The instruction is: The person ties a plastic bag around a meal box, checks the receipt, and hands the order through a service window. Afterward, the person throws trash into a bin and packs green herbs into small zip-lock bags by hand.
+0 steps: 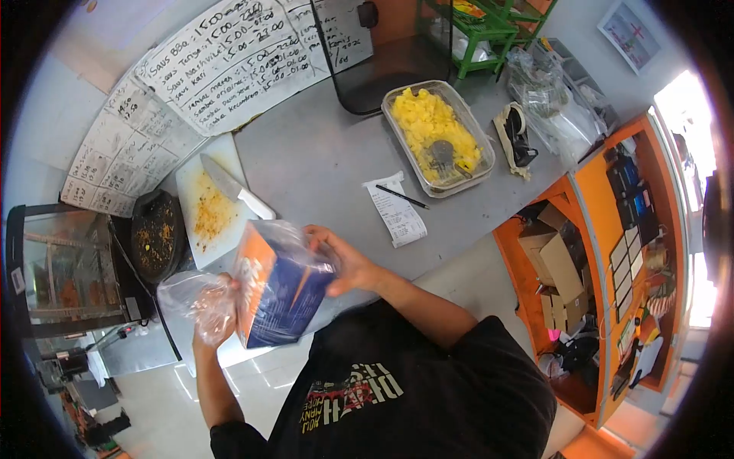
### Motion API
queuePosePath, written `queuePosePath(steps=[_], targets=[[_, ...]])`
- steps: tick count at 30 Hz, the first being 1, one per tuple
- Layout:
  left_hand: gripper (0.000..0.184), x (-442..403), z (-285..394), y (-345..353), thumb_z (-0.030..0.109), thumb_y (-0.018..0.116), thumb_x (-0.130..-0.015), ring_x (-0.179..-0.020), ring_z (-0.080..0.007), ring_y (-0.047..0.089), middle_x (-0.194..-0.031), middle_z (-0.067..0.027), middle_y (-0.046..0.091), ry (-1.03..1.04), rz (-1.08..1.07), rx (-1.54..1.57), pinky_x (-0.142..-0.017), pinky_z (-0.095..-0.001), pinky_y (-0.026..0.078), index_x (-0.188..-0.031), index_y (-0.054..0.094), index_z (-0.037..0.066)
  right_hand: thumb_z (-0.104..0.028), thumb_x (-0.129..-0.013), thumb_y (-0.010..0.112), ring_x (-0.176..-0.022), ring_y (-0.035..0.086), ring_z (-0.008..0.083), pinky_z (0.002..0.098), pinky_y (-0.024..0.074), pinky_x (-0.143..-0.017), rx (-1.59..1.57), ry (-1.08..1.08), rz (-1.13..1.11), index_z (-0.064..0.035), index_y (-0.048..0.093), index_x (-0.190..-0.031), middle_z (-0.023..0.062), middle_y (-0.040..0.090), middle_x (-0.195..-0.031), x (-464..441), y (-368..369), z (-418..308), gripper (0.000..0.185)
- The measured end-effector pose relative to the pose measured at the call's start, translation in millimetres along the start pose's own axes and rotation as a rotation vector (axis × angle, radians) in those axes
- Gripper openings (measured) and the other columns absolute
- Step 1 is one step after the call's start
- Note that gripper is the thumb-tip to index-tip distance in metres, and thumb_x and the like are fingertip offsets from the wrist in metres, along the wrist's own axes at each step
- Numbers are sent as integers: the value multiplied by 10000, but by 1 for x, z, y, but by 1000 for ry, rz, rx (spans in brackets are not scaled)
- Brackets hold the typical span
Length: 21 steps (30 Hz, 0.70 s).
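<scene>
A blue and orange box point(284, 294) sits inside a clear plastic bag point(180, 294), tilted in front of my chest at the table's near edge. My left hand point(216, 306) is closed around the gathered end of the bag, and the loose plastic partly covers its fingers. On the other side, my right hand point(344, 262) grips the bagged box, thumb and fingers against its side and upper edge. Just beyond the box lies a white cutting board point(218, 229) with orange-brown crumbs and a white-handled knife point(238, 188).
A stone mortar point(157, 233) stands left of the board. Farther right on the grey table point(306, 153) are a receipt point(396, 214), a black pen point(402, 196), a tub of yellow food point(432, 130) with a ladle in it, and a tape dispenser point(516, 138). Orange shelves point(589, 229) stand at right.
</scene>
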<state>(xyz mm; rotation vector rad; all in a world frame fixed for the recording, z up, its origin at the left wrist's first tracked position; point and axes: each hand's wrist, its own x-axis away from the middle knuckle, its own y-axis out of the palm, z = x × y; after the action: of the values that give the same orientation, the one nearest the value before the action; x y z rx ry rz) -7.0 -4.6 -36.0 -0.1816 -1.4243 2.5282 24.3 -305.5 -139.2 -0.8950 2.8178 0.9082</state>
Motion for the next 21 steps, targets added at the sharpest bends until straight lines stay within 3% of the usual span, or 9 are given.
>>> queuePosePath(steps=[2, 3, 4, 6, 9, 11, 12, 17, 21], targets=[[141, 14, -45, 36, 189, 618, -943, -704, -305, 608, -715, -117, 605, 381, 183, -275, -697, -470, 477, -867, 619, 71, -524, -936, 618, -1249, 449, 220, 344, 367, -1015, -60, 81, -25, -81, 548, -1104, 80, 461, -1269, 16, -28, 30, 478], [90, 14, -40, 51, 173, 663, -871, -724, -297, 626, -767, -97, 635, 205, -30, -409, -688, -456, 501, -875, 649, 84, -490, -980, 572, -1196, 505, 206, 294, 375, -973, -103, 127, 11, -75, 575, -1037, 58, 494, -1177, 21, -33, 37, 419], [108, 14, -35, 65, 156, 709, -798, -745, -289, 644, -818, -77, 664, 53, -260, -568, -680, -442, 525, -884, 680, 98, -460, -983, 572, -1160, 532, 216, 303, 398, -942, 164, 233, 4, -68, 590, -1018, 73, 521, -1138, 29, -38, 42, 394], [77, 19, -46, 110, 127, 707, -779, -754, -263, 654, -801, -64, 662, 471, 247, -218, -661, -405, 541, -844, 666, 120, -401, -989, 571, -1088, 586, 237, 319, 445, -879, 701, 440, -17, -54, 620, -980, 104, 574, -1059, 39, -50, 39, 350], [92, 30, -60, 134, 117, 714, -782, -749, -259, 652, -795, -68, 641, 438, 242, -332, -651, -376, 544, -816, 630, 136, -225, -951, 588, -943, 652, 301, 404, 497, -775, 1059, 424, 272, -47, 651, -969, 152, 620, -922, 27, -68, 6, 190], [87, 19, -28, 122, 143, 709, -800, -693, -267, 636, -760, -82, 637, 348, 215, -178, -608, -394, 526, -795, 630, 107, -78, -889, 563, -832, 675, 345, 487, 517, -718, 1553, -40, 678, -30, 655, -969, 157, 666, -873, 10, -102, -7, 131], [103, 13, -18, 116, 155, 707, -809, -665, -270, 627, -742, -89, 634, 301, 210, -108, -586, -403, 518, -784, 629, 92, -36, -875, 542, -836, 675, 367, 483, 536, -724, 1695, -29, 758, -1, 662, -960, 191, 681, -938, 0, -126, -15, 152], [178, 10, -5, 112, 130, 728, -730, -746, -285, 634, -803, -80, 589, 209, 243, -122, -621, -400, 525, -871, 620, 118, 30, -839, 538, -907, 660, 456, 510, 530, -809, 1810, 468, 540, 35, 667, -953, 285, 670, -942, -31, -174, -39, 173], [133, 8, -6, 116, 141, 701, -755, -773, -276, 649, -838, -57, 617, 234, 259, -121, -635, -399, 539, -861, 620, 139, 30, -860, 535, -994, 666, 442, 482, 551, -837, 1813, 527, 495, 71, 682, -948, 320, 659, -1008, -36, -176, -44, 176]])
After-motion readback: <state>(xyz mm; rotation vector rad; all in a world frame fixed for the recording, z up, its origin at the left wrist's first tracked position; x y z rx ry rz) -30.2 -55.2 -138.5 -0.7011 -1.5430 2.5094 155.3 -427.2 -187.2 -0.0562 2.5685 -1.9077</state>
